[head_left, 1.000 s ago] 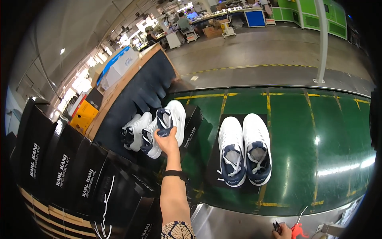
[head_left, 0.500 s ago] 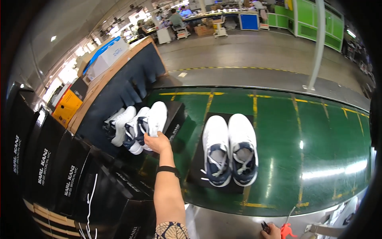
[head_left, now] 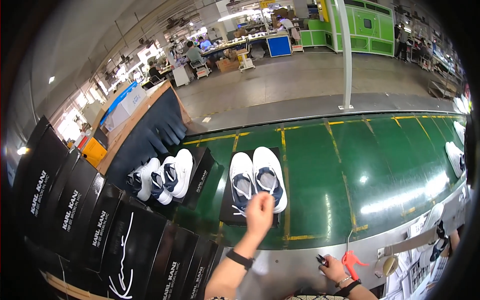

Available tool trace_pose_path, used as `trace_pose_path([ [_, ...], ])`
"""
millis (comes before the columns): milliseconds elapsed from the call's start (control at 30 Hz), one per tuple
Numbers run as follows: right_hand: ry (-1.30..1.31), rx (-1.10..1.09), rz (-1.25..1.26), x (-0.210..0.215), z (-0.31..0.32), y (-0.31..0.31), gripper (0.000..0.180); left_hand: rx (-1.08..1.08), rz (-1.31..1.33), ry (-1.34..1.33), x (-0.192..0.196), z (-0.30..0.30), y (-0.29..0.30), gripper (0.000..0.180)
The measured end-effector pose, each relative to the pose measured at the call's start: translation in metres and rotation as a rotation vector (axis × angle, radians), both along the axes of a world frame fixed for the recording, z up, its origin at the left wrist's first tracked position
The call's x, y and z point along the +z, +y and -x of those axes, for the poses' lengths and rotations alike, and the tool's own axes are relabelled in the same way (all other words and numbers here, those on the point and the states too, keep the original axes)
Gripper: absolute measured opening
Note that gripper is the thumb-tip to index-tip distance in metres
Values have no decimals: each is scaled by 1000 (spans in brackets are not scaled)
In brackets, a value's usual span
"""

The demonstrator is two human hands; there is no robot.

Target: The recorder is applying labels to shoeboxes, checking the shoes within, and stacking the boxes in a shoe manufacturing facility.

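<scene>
Left hand (head_left: 260, 212) had left far-left shoes (head_left: 161, 176), swung right to pair on black box (head_left: 248, 214); fingers bunched at navy-white shoe (head_left: 242, 183) heel, grip unclear. Right hand (head_left: 334, 267) low at belt (head_left: 380, 165) edge, fingers closed around small dark snips (head_left: 320, 259).

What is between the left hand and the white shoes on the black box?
Nothing visible. The left hand hovers right at the near end of the white and navy shoes on the black shoebox, no object between.
</scene>
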State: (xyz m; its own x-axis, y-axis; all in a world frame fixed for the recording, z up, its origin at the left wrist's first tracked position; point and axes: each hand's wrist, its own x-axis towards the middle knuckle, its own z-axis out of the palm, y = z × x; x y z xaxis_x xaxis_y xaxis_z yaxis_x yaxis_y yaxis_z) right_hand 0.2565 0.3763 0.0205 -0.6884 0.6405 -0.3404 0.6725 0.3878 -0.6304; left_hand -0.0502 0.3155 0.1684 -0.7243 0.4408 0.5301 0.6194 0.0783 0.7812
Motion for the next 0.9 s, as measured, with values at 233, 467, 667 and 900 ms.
trace_pose_path([
  [233, -25, -48, 216, 12, -31, -10, 34, -383, 836, -250, -88, -33, -34, 46],
  [467, -21, -189, 392, 41, -54, -24, 35, 14, 862, -274, -106, -6, -20, 39],
  [667, -81, -110, 262, 57, -50, -37, 39, 46, 570, -265, -89, 36, -9, 43],
  [900, 32, -179, 335, 44, -30, -46, 38, -316, 509, -385, -127, 33, -66, 27],
])
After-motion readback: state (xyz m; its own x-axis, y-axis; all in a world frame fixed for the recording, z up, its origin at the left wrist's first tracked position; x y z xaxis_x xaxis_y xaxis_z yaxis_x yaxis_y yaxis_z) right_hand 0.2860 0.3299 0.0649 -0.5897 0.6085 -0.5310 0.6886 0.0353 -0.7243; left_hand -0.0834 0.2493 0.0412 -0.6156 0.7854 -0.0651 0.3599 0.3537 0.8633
